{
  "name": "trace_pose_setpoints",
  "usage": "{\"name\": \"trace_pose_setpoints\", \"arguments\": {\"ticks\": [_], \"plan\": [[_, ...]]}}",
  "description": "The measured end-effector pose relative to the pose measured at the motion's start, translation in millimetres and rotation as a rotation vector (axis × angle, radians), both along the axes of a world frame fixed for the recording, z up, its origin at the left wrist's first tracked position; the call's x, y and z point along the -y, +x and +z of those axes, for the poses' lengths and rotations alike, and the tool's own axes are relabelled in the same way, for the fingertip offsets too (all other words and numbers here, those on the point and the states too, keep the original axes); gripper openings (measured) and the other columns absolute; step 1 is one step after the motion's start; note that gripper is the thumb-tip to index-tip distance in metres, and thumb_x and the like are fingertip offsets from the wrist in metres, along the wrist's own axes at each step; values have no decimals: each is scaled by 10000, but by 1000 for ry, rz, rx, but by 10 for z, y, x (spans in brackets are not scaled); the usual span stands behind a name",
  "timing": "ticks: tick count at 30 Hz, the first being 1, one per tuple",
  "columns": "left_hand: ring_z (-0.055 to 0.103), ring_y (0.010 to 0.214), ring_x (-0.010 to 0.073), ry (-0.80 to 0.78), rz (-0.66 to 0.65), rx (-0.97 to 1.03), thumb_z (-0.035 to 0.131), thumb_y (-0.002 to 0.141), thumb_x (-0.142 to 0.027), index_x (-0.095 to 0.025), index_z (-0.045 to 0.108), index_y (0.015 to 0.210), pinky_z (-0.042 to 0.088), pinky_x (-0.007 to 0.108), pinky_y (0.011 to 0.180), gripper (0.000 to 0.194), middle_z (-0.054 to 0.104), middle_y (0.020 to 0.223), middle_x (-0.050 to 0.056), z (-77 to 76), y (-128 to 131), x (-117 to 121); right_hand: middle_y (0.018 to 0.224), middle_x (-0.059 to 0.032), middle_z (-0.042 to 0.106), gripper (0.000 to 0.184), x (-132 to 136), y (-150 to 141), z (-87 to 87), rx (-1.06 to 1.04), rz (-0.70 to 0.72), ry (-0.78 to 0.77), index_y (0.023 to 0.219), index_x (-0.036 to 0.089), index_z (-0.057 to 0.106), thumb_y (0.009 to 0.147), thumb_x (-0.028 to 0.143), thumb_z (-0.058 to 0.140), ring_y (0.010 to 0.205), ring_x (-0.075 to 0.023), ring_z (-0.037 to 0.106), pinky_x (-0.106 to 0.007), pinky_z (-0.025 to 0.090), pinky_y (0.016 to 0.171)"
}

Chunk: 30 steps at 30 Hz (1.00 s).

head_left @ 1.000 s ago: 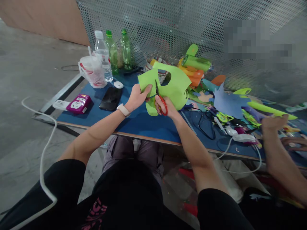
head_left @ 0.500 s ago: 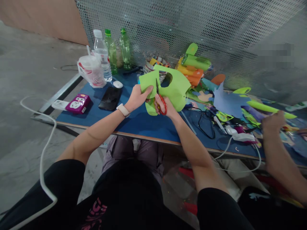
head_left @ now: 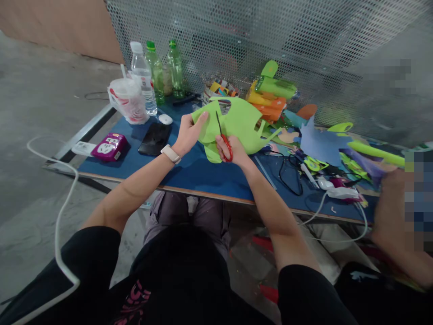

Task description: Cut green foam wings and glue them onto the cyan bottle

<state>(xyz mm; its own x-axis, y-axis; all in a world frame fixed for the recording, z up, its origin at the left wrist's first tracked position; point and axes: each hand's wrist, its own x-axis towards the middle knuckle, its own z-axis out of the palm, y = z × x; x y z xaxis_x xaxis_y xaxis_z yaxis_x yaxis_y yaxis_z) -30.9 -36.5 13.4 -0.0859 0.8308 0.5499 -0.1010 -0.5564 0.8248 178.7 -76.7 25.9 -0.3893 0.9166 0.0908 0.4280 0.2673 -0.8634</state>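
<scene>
Over the bench (head_left: 203,178), pinching the green sheet (head_left: 241,122) in the left hand (head_left: 188,132), gripping red-handled scissors (head_left: 224,138) in the right hand (head_left: 237,150); best to hold the sheet taut and snip slowly.

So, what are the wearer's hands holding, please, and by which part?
Left hand: green sheet, by its left edge; right hand: scissors, by the red handles.

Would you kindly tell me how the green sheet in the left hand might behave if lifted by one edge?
The green sheet is likely light for its size, as it looks thin with openings cut in. It may bend slightly, though it spreads fairly flat beyond the left hand. The narrow strips at its right edge could flop or tear first.
</scene>
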Motion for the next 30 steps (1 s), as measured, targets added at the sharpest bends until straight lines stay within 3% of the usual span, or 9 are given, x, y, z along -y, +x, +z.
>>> {"name": "trace_pose_setpoints", "arguments": {"ticks": [8,14,24,30], "plan": [[378,624,140,91,93,-247,774,1121,-639,-229,530,694,457,330,604,640,439,681,-10,7,-46,11,467,-20,523,927,20,48,53,-26,26,18,565,280,483,988,1104,510,410,-126,520,-306,479,469],[404,640,147,66,60,-230,781,1115,-696,-229,517,703,479,342,607,677,410,691,-10,28,-45,51,477,-4,516,876,18,66,73,-9,2,-28,598,266,476,1034,1014,612,428,-108,512,-279,483,484],[319,609,138,89,40,-357,754,1162,-575,-239,399,693,282,375,607,677,371,645,-26,14,-64,16,452,-29,522,956,23,98,99,35,-6,57,501,282,518,989,1104,506,403,-152,528,-362,496,506],[322,621,152,114,69,-411,672,1181,-599,-254,360,713,270,389,624,660,353,658,-22,15,-75,-5,487,-29,542,905,10,107,122,52,-50,-5,534,284,523,939,1084,648,416,-164,548,-371,475,491]]}}
